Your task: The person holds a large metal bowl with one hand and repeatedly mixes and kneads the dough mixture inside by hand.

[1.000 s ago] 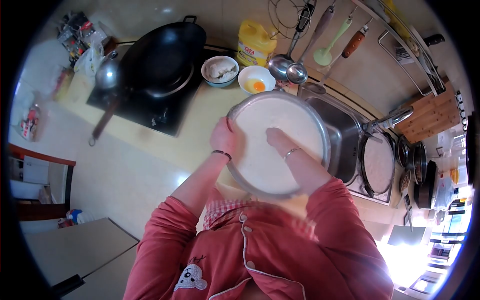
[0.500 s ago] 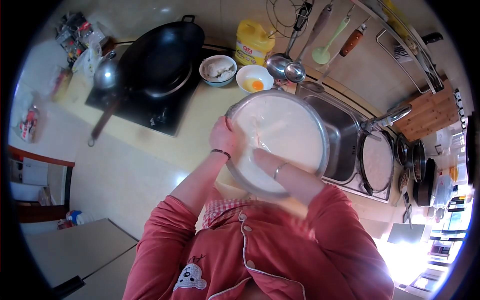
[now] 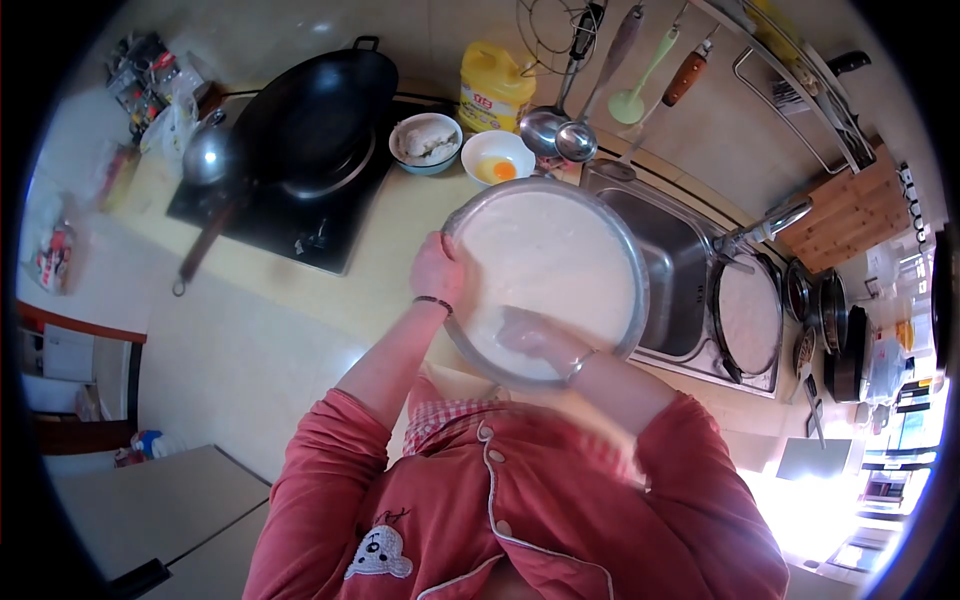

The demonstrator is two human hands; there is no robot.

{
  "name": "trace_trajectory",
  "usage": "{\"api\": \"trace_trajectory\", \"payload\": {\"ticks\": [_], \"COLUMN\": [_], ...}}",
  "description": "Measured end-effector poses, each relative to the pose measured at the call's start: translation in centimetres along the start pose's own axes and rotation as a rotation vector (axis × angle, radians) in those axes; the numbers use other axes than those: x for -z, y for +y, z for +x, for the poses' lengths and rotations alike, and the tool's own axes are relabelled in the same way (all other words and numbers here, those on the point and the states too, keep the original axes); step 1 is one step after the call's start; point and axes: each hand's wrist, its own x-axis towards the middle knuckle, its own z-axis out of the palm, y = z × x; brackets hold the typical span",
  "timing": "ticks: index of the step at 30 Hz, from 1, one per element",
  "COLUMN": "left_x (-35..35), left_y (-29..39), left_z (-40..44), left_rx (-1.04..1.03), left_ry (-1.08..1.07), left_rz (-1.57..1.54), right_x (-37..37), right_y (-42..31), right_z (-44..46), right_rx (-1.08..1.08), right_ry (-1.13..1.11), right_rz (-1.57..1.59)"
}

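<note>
A wide metal basin (image 3: 632, 300) full of something white (image 3: 560, 250) is tilted at the counter's front edge, partly over the sink's left side. Whether the white is flour or a liquid I cannot tell. My left hand (image 3: 437, 270) grips the basin's left rim, thumb at the edge and fingers wrapped out of sight. Inside the basin, low and near its centre, my right hand (image 3: 530, 335) is in the white contents. Motion smears it and its fingertips are hidden. Just behind the basin stands a white bowl (image 3: 480, 150) holding a cracked raw egg (image 3: 497, 170).
A bowl with pale lumps (image 3: 425, 143) sits left of the egg. Behind is a yellow jug (image 3: 497, 85). A black wok (image 3: 320, 110) rests on the cooktop (image 3: 330, 235). To the right are the sink (image 3: 672, 290) and a round pan with white contents (image 3: 750, 315). Ladles (image 3: 577, 140) hang behind.
My right hand has moved back and down within the basin, toward me. Strands seen by my fingers earlier no longer show. My left hand stays on the rim; the whole view has shifted slightly.
</note>
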Motion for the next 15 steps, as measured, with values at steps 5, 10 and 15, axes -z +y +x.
{"api": "trace_trajectory", "payload": {"ticks": [5, 10, 15], "left_x": [0.0, 0.0, -0.2], "left_y": [-0.1, -0.3, -0.5], "left_z": [0.1, 0.1, 0.1], "left_rx": [-0.029, -0.031, -0.059], "left_ry": [0.002, -0.026, 0.019], "left_rz": [-0.003, 0.032, 0.008], "right_x": [1.7, 2.8, 3.7], "right_y": [-3.8, -1.0, -1.4], "right_z": [-2.8, -1.2, -2.3], "right_rx": [-0.039, 0.281, 0.346], "right_ry": [0.074, -0.148, -0.213], "right_rz": [0.415, 1.166, 1.288]}}
